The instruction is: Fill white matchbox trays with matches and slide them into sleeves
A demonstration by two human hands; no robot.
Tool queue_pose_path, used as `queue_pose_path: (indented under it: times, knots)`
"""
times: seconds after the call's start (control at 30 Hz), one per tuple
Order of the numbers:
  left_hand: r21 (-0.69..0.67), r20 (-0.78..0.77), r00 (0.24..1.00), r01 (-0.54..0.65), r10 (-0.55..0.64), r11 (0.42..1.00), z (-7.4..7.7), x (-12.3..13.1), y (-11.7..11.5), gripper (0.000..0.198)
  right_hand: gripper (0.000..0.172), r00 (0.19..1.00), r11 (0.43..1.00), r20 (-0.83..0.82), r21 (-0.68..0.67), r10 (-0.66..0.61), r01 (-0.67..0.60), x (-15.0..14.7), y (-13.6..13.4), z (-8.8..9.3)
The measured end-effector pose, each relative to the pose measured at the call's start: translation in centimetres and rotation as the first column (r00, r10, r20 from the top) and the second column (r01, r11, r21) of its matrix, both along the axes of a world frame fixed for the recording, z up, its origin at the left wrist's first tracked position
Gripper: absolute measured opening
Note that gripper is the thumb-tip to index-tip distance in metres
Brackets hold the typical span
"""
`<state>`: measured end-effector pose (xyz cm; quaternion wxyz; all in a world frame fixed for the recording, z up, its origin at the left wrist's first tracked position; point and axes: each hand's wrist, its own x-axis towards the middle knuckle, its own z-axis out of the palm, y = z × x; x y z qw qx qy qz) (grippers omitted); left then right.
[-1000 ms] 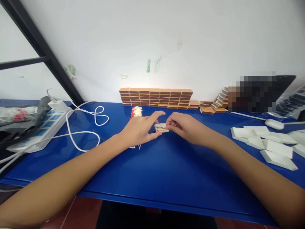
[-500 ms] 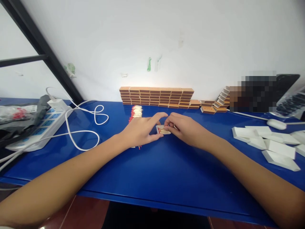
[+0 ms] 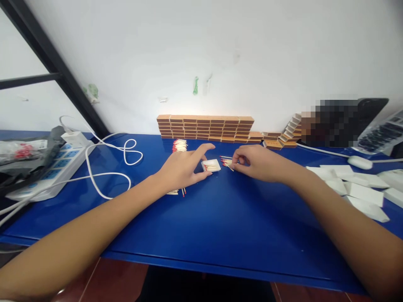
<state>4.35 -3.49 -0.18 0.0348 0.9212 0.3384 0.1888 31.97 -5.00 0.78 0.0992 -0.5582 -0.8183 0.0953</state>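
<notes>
A small white matchbox tray (image 3: pixel 212 165) holding red-tipped matches lies on the blue table (image 3: pixel 201 235). My left hand (image 3: pixel 184 167) pinches its left side between thumb and forefinger. My right hand (image 3: pixel 256 163) is just right of the tray, fingers closed on a few loose matches (image 3: pixel 226 161) that lie fanned on the table. A pile of matches (image 3: pixel 179 145) sits behind my left hand, and a few more (image 3: pixel 182 192) lie under its heel.
A wall of stacked brown matchboxes (image 3: pixel 206 128) stands against the white wall. White tray sleeves (image 3: pixel 355 188) lie at the right. A power strip (image 3: pixel 53 167) with white cables (image 3: pixel 107 167) occupies the left. A mouse (image 3: pixel 359 162) and keyboard (image 3: pixel 382 135) sit far right.
My right hand has drawn away from the tray to the right and now grips loose matches beside it. My left hand stays on the tray.
</notes>
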Motion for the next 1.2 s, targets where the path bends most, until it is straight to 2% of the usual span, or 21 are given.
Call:
queue_pose_path:
  times: [0.23, 0.47, 0.7, 0.93, 1.03, 1.2]
  knots:
    - [0.008, -0.005, 1.000, -0.003, 0.003, 1.000, -0.1, 0.1, 0.1, 0.068, 0.022, 1.000, 0.997, -0.019, -0.071, 0.016, -0.017, -0.4, -0.1, -0.7]
    - [0.008, -0.004, 1.000, -0.001, 0.001, 1.000, -0.2, 0.0, 0.1, 0.069, 0.030, 0.998, 0.996, -0.052, -0.083, 0.021, -0.025, 0.2, -0.1, -0.3]
    - [0.023, -0.006, 1.000, 0.012, -0.012, 1.000, -0.4, 0.1, 0.1, 0.069, 0.035, 0.984, 0.991, -0.171, -0.114, 0.045, -0.065, -0.9, -1.0, 0.2]
    - [0.005, 0.002, 0.999, 0.049, -0.049, 0.999, -0.2, 0.2, -0.1, 0.067, 0.021, 0.967, 0.987, -0.199, 0.055, 0.160, -0.152, -2.8, -1.4, -1.2]
    - [-0.005, 0.030, 0.997, 0.066, -0.066, 0.998, -0.1, 0.2, -0.1, 0.065, 0.017, 0.962, 0.981, -0.195, 0.085, 0.191, -0.177, -3.4, -1.7, -1.7]
    - [0.004, 0.022, 0.998, 0.060, -0.060, 0.998, -0.2, 0.2, 0.0, 0.066, 0.016, 0.969, 0.974, -0.150, 0.144, 0.199, -0.177, -3.1, -1.6, -1.0]
